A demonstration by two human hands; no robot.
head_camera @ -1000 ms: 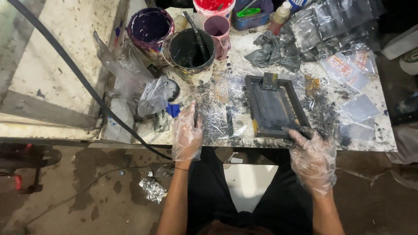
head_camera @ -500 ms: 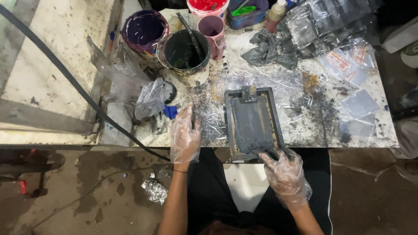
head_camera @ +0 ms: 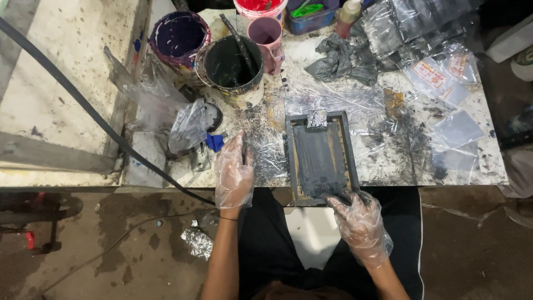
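Two gloved hands at tabletop's (head_camera: 388,166) near edge: right hand (head_camera: 360,222) fingers pinching dark frame's (head_camera: 320,158) near end, left hand (head_camera: 234,172) flat, fingers together, beside it.

Both forearms extend forward from the bottom of the view, bare below the wrists. Each hand wears a loose, clear disposable glove. The left hand (head_camera: 234,173) lies palm down, fingers extended and held close together, pointing away from the body. The right hand (head_camera: 360,222) sits lower and nearer the body, fingers curled, fingertips (head_camera: 340,200) stained dark and angled to the left.
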